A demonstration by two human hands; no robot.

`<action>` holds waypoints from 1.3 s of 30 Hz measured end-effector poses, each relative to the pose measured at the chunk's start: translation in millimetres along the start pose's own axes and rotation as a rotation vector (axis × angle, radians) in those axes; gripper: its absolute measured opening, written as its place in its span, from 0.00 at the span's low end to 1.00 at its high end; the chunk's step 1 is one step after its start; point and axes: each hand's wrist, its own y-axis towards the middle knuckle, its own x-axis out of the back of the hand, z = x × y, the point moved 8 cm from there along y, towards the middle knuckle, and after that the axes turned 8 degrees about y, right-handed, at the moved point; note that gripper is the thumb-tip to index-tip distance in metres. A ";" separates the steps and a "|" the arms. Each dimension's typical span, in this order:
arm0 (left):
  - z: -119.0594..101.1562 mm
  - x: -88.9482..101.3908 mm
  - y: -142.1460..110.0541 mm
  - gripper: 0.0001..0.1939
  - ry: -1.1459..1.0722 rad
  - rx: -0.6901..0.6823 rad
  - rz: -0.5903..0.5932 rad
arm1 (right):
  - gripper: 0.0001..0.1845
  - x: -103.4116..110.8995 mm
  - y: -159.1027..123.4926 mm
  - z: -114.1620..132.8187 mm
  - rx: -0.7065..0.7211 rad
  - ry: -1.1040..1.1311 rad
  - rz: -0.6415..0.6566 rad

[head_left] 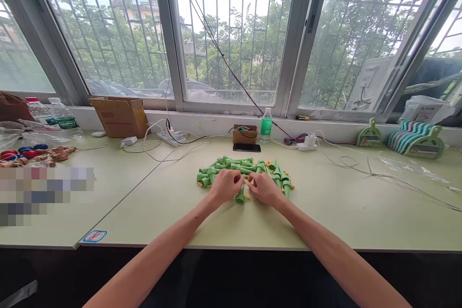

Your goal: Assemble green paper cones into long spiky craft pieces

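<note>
A pile of several small green plastic tubes (pixel 234 166) mixed with yellow bits lies on the pale green table (pixel 325 211) in front of me. My left hand (pixel 225 185) rests at the pile's near edge with its fingers curled. A green tube (pixel 240 196) stands at its fingertips, between both hands. My right hand (pixel 265 187) is just right of it, fingers pinched together at the same spot. What the right fingers pinch is too small to name.
Behind the pile lie a black phone (pixel 247 147), a small brown box (pixel 245 134) and a green-labelled bottle (pixel 266 126). A power strip (pixel 172 137), cables and a cardboard box (pixel 121 116) sit at the back left. Green and striped plastic racks (pixel 415 138) stand at the right.
</note>
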 end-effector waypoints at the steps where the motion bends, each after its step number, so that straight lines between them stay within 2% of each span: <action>1: -0.6 0.8 0.0 0.20 -0.016 -0.004 -0.006 | 0.07 0.8 0.0 0.0 0.000 0.008 -0.009; 15: -2.4 3.2 0.7 0.18 -0.096 -0.009 -0.014 | 0.05 12.5 0.6 -10.4 -0.052 0.106 -0.198; 21: -4.6 4.1 1.2 0.18 -0.118 -0.021 -0.021 | 0.07 16.8 -2.6 -12.5 -0.105 0.277 -0.194; 26: -5.3 5.6 1.5 0.18 -0.144 -0.020 -0.022 | 0.06 25.0 -3.3 -2.8 0.012 0.290 -0.277; 31: -7.0 9.6 1.8 0.18 -0.179 -0.022 -0.034 | 0.08 22.9 -4.2 11.6 0.119 0.399 -0.217; 39: -10.9 13.5 1.2 0.18 -0.244 -0.055 -0.053 | 0.11 27.0 -6.4 21.5 0.183 0.475 -0.207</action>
